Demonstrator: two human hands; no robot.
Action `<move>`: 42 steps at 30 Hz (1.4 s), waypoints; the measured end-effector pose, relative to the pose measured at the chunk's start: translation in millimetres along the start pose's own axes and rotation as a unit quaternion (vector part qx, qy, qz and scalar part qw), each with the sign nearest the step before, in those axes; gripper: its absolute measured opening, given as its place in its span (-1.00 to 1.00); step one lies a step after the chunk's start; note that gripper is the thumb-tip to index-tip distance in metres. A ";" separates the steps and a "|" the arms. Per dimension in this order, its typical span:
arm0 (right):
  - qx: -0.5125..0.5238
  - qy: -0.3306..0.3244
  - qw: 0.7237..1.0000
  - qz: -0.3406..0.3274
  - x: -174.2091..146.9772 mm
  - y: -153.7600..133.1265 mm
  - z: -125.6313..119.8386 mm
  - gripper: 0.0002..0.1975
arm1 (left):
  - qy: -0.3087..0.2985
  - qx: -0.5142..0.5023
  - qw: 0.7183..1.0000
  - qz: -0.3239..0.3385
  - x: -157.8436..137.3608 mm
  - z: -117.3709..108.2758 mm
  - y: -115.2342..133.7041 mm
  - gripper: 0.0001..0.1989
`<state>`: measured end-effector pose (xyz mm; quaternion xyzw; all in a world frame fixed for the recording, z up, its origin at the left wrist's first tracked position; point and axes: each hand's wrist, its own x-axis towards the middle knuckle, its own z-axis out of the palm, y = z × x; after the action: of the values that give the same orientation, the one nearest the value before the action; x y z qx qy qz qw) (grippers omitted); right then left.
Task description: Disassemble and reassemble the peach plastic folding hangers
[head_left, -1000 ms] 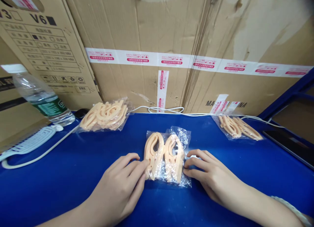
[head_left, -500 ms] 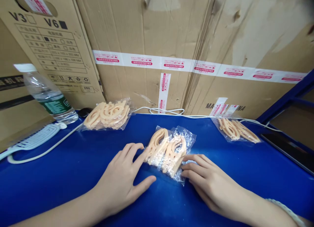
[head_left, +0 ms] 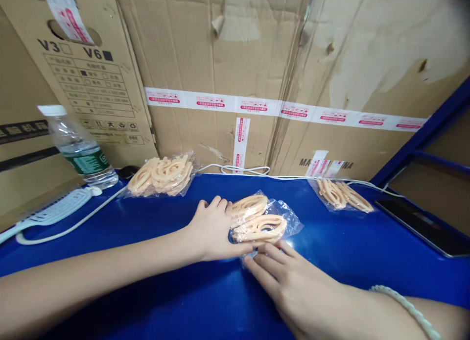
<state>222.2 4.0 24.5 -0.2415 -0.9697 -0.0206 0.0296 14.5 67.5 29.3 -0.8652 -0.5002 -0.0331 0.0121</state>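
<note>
Packet [head_left: 259, 224] lies on the blue table [head_left: 348, 254] between our left hand [head_left: 215, 230] and right hand [head_left: 293, 283], both touching it, though we cannot tell whether either grips, its peach pieces [head_left: 245, 231] bagged, none out as far as we see.

Looks like a storeroom: large brown cardboard cartons [head_left: 179, 51] with red-and-white printed tape [head_left: 228, 103] stand behind a glossy blue surface [head_left: 183, 305].
</note>
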 end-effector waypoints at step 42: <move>0.555 -0.082 0.739 0.373 75.9 145.3 -5.8 -0.89 | -0.088 -0.293 0.951 -0.035 18.7 8.8 -19.4 -0.72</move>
<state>223.8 167.3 39.2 -0.5254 -0.6401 0.5543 0.0839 7.4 93.8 21.6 -0.8119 -0.4980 -0.1019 -0.2870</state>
